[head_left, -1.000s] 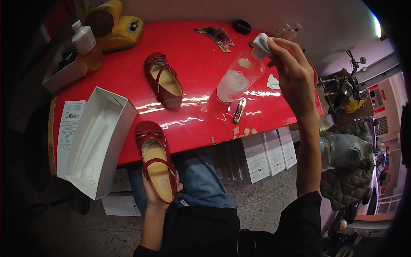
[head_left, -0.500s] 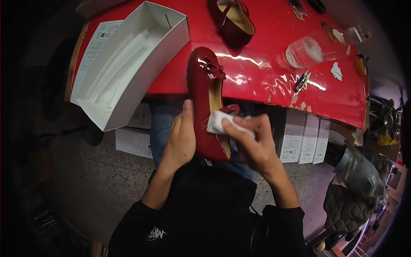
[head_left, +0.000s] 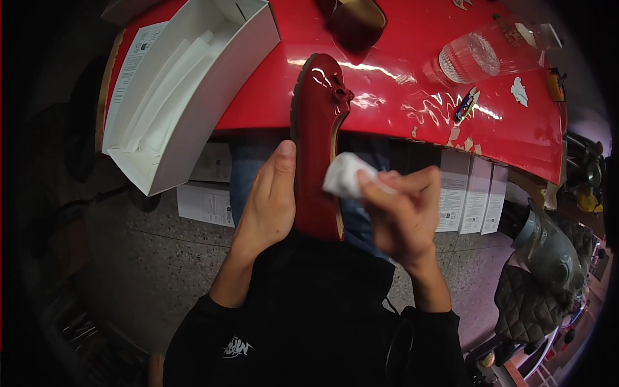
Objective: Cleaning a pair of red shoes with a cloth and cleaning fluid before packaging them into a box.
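Observation:
A glossy dark red shoe [head_left: 314,148] with a bow near its toe stands lengthwise before me, toe pointing away and side turned up. My left hand [head_left: 269,193] grips it from the left, thumb along the sole edge; the other fingers are hidden beneath it. Pinched in my right hand [head_left: 406,209] is a wad of white cloth [head_left: 346,174], slightly blurred, against the shoe's right side by the heel half. A second dark red shoe [head_left: 356,26] lies farther off on the red table [head_left: 258,97].
An open white box [head_left: 187,109] sits at the table's left over a printed sheet [head_left: 132,71]. At the right are a clear plastic bottle [head_left: 487,57], a small cutter-like tool [head_left: 465,106] and paper scraps [head_left: 519,91]. White boxes [head_left: 474,193] stand below the table.
The shoe has rolled so more of its side faces up and its opening shows less. My right hand and the cloth have shifted slightly right and up.

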A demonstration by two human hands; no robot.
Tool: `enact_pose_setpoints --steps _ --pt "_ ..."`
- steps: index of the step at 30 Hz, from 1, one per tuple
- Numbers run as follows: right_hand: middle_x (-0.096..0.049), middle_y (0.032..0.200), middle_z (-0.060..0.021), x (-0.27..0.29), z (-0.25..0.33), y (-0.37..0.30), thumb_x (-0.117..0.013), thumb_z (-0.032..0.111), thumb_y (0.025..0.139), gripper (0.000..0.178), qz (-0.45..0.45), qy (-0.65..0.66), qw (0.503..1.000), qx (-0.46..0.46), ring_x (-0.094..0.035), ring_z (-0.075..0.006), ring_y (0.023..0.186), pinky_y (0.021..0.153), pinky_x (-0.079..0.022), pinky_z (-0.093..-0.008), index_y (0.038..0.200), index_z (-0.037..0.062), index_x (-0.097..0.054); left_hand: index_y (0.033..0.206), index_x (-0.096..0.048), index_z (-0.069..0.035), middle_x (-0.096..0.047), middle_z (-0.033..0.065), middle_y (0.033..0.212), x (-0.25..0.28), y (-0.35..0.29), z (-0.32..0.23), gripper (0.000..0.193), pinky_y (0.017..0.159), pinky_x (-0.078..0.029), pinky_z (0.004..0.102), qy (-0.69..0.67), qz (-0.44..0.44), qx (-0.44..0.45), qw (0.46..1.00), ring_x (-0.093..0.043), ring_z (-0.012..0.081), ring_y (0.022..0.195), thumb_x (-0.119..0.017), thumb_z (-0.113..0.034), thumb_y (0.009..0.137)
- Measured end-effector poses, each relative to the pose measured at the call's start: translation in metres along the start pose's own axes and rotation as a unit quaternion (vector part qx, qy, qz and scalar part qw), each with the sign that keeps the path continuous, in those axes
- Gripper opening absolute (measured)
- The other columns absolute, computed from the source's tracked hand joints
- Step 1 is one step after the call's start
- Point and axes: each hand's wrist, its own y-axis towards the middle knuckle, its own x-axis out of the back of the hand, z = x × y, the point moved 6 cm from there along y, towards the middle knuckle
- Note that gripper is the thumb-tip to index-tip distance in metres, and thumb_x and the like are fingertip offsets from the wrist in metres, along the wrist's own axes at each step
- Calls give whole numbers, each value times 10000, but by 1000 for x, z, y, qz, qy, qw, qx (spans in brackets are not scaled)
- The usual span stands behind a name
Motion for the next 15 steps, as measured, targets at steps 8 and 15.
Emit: enact_pose_setpoints --steps 8,15 --pt "-554 969 -122 0 0 0 -792 -92 725 557 -2 34 999 3 -620 -214 847 742 -568 -334 1252 77 -732 1131 -645 59 -701 171 996 1 2 4 684 881 -493 372 8 13 -6 1000 -656 250 923 -193 -455 1140" --pt "-547 976 -125 -5 -15 -2 -785 -109 720 572 -12 15 1000 -3 -632 -226 832 709 -566 -315 1267 42 -711 1265 -628 42 -715 136 1118 5 -2 8 741 934 -539 327 6 35 12 999 -695 185 1000 -179 -530 1127"
